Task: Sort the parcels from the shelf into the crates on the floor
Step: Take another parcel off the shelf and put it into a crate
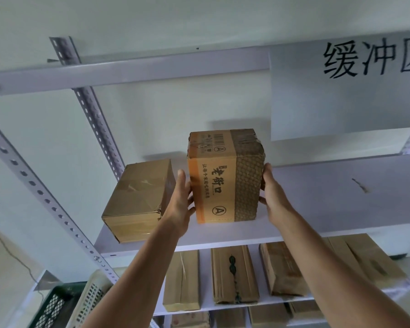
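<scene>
Standing on the shelf (pixel 317 200) is a printed box (pixel 223 183), upright on its end, caught between both hands. The left hand (pixel 180 204) presses flat against its left side, thumb up along the edge and fingers curled toward the front lower corner. The right hand (pixel 273 197) presses the opposite side, which is covered in a dark honeycomb-patterned wrap, fingertips reaching up to about mid-height. Both hands are spread open, squeezing the box from either side rather than closed around anything. Whether the base has left the shelf cannot be told; its lower edge sits right at the board.

Just to the left of the left hand, a plain box (pixel 137 200) sealed with clear tape lies tilted, its front corner overhanging the shelf edge. A white sign (pixel 341 91) with black characters hangs from the beam above right. On the shelf below, several brown parcels (pixel 234 275) stand side by side. At the lower left, a green crate (pixel 55 304) and a white crate (pixel 90 297) lean together.
</scene>
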Demonstrator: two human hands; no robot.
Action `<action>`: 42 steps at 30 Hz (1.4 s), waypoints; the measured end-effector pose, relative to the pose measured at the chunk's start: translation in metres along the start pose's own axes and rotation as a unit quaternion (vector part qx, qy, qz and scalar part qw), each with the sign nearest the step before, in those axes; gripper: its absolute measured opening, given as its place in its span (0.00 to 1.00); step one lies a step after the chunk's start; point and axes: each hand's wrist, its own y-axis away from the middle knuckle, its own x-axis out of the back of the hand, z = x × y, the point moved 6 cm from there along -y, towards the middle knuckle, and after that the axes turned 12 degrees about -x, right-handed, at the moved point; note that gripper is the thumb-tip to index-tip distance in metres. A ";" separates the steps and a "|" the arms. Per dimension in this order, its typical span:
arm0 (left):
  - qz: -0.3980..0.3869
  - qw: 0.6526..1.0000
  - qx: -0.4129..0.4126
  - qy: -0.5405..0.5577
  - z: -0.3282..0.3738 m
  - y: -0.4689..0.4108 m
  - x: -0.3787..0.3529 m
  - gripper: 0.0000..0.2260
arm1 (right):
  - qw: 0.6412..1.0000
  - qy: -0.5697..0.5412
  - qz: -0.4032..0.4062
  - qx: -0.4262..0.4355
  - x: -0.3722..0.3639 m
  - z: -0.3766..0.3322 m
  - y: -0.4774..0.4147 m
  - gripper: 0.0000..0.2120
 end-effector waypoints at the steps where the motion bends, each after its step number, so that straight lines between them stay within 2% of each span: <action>1: 0.002 1.000 0.004 0.004 0.000 -0.001 0.000 0.42 | 1.000 0.018 0.003 -0.010 0.000 -0.003 0.000 0.38; 4: 0.012 1.000 -0.014 0.022 0.000 -0.004 0.004 0.42 | 0.999 -0.022 -0.025 0.020 0.000 -0.014 0.003 0.26; 6: 0.020 0.999 -0.036 0.033 0.000 -0.005 0.008 0.38 | 0.998 -0.043 -0.029 0.041 0.002 -0.019 0.005 0.23; 8: 0.017 0.997 -0.067 0.034 0.000 -0.006 0.010 0.34 | 0.996 -0.063 -0.032 0.050 0.002 -0.017 0.003 0.26; 11: -0.019 0.995 -0.095 0.026 -0.003 -0.007 0.009 0.36 | 0.995 -0.081 -0.046 0.047 -0.001 -0.009 -0.002 0.35; 13: -0.037 0.993 -0.099 0.048 -0.009 -0.008 0.010 0.37 | 0.993 -0.097 -0.062 0.038 -0.004 0.001 -0.001 0.36; 15: -0.022 0.995 -0.059 0.080 -0.020 -0.006 0.012 0.36 | 0.993 -0.096 -0.061 0.026 -0.006 0.011 -0.002 0.33; 17: -0.006 0.996 -0.026 0.082 -0.034 -0.002 0.015 0.37 | 0.994 -0.093 -0.056 0.012 -0.010 0.018 0.000 0.26; 20: -0.021 0.997 -0.011 0.071 -0.052 0.004 0.016 0.38 | 0.988 -0.126 -0.084 0.011 -0.014 0.028 0.004 0.20; 23: -0.035 0.997 -0.017 0.062 -0.060 0.008 0.012 0.36 | 0.971 -0.207 -0.120 -0.006 -0.018 0.039 0.001 0.22; 27: -0.040 0.997 -0.032 0.055 -0.060 0.010 0.010 0.36 | 0.955 -0.250 -0.160 -0.021 -0.026 0.039 -0.001 0.23; 32: -0.039 0.994 -0.077 0.059 -0.049 0.013 0.012 0.36 | 0.929 -0.286 -0.231 0.033 -0.028 0.032 0.008 0.24; 42: -0.068 0.987 -0.145 0.006 -0.024 0.028 0.003 0.35 | 0.928 -0.279 -0.234 0.076 -0.029 0.007 0.039 0.26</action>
